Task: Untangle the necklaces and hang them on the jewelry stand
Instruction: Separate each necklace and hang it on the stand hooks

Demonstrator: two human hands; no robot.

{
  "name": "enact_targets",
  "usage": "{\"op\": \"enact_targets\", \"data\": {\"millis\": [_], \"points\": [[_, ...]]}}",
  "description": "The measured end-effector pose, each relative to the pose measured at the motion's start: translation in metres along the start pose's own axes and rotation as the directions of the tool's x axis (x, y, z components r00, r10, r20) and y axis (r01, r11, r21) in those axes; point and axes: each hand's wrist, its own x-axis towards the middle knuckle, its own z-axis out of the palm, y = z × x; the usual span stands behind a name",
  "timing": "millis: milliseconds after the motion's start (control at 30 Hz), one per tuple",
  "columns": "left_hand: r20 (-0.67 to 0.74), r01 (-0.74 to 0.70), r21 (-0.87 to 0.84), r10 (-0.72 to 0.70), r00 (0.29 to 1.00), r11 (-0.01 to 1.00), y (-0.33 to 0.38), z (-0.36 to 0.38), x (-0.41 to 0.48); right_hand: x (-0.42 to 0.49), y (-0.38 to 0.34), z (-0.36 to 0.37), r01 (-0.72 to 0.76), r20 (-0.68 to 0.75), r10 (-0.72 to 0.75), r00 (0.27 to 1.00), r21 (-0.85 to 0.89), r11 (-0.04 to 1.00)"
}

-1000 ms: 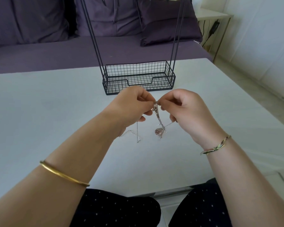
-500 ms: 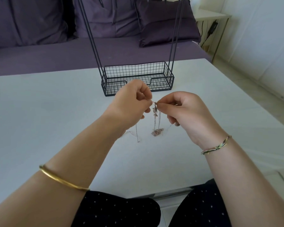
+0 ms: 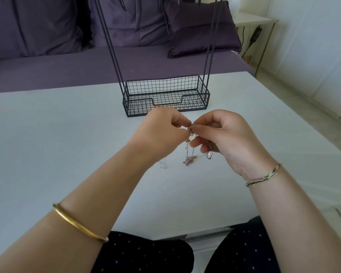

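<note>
Two hands work at one small tangle, and none of the untangling or hanging looks finished. Just in front of the jewelry stand point(image 3: 138, 107), toward its left side, the left hand point(image 3: 161, 131) keeps a narrow grip: thumb and forefinger pinch the top of the necklaces point(image 3: 188, 152) at a small ring or clasp point(image 3: 190, 128). Below that hand, further forward of the stand, a loose silver chain end point(image 3: 162, 165) lies on the bench point(image 3: 67, 134).

In front of the stand's middle, the chains hang from the pinch in a twisted bunch, and their lower part rests on the bench in a small pinkish heap. How many strands there are, or where they cross, is too fine to tell.

In front of the stand's right side, the right hand point(image 3: 224, 134) meets the left at the same clasp, its grip also narrow and pinching the chain. A pendant point(image 3: 209, 154) dangles beneath its curled lower fingers.

No chain shows in the stand's wire basket or on the uprights as far as they are in view. The hanging bars lie above the frame, so I cannot tell what is up there. My reading is that the task is at an early stage, with the knot not yet opened and each necklace yet to be freed and hung.
</note>
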Motion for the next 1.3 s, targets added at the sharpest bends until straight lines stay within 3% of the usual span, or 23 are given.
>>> {"op": "enact_targets", "data": {"millis": [200,500,667,833,1000,1133,1200,1300], "points": [[0.006,-0.082,0.079,0.082,0.997,0.994,0.0,0.004,0.0,0.0,-0.001,-0.001,-0.003,0.042,0.004,0.999,-0.015,1.0],[0.011,-0.032,0.062,0.031,0.999,0.998,-0.001,-0.004,0.0,-0.001,-0.001,0.0,-0.057,0.08,0.055,0.995,0.032,0.998],[-0.028,-0.029,0.096,0.032,0.999,0.995,-0.002,-0.008,0.001,0.002,0.001,-0.005,-0.024,0.015,0.023,1.0,0.024,0.999],[-0.035,-0.017,0.148,0.022,0.999,0.989,-0.001,-0.009,0.0,0.004,0.005,-0.007,0.102,-0.044,-0.113,0.993,-0.202,0.974],[-0.039,0.006,0.168,0.0,0.999,0.986,-0.002,-0.008,0.0,0.005,0.006,-0.004,0.176,-0.069,-0.204,0.977,-0.29,0.941],[-0.048,0.014,0.176,-0.006,0.999,0.984,-0.003,-0.007,0.0,0.006,0.007,-0.003,0.223,-0.046,-0.288,0.957,-0.517,0.826],[-0.06,0.018,0.165,-0.008,0.998,0.986,-0.003,-0.008,0.001,0.006,0.007,-0.004,0.206,-0.056,-0.279,0.959,-0.537,0.818],[-0.077,0.018,0.128,-0.008,0.997,0.992,-0.004,-0.008,0.002,0.005,0.005,-0.005,0.121,-0.09,-0.175,0.981,-0.422,0.898]]}}
